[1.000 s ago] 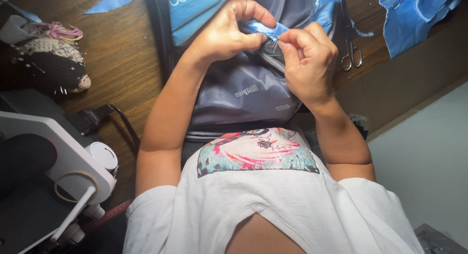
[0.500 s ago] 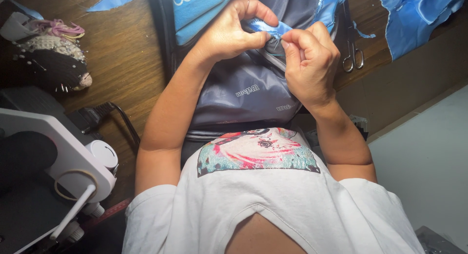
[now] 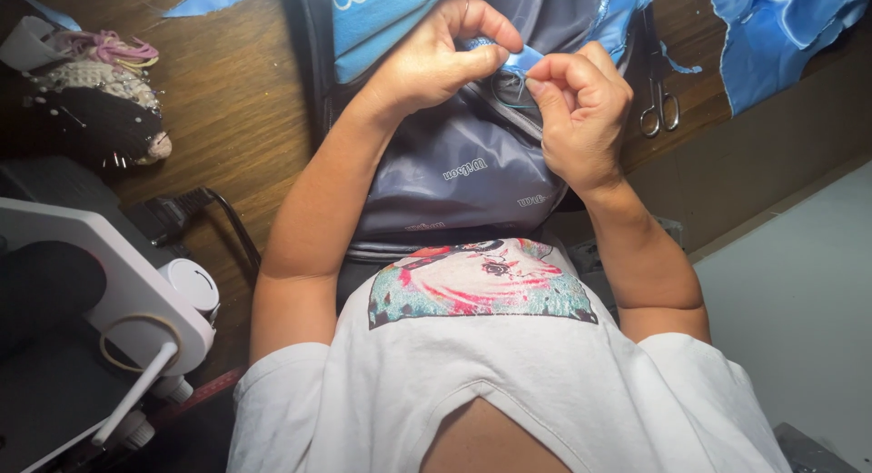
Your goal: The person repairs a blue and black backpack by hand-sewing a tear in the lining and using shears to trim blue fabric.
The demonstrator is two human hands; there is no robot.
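Observation:
A grey bag [image 3: 463, 169] with a light blue panel [image 3: 381, 14] lies on the wooden table [image 3: 227, 100] in front of my chest. My left hand [image 3: 427, 64] and my right hand [image 3: 581, 119] meet above the bag's upper edge. Both pinch a small strip of light blue fabric [image 3: 524, 59] between thumb and fingers, held against the bag near a dark seam. The fingers hide most of the strip. A ring shows on my left hand.
Small scissors [image 3: 658, 105] lie on the table just right of my right hand. Shiny blue cloth [image 3: 781, 28] is bunched at the top right. A dark pincushion [image 3: 100, 114] with pins sits at the far left, a white sewing machine [image 3: 109, 291] below it.
Both hands stay on the blue strip; my right fingers have closed in slightly toward my left thumb. Nothing else has moved.

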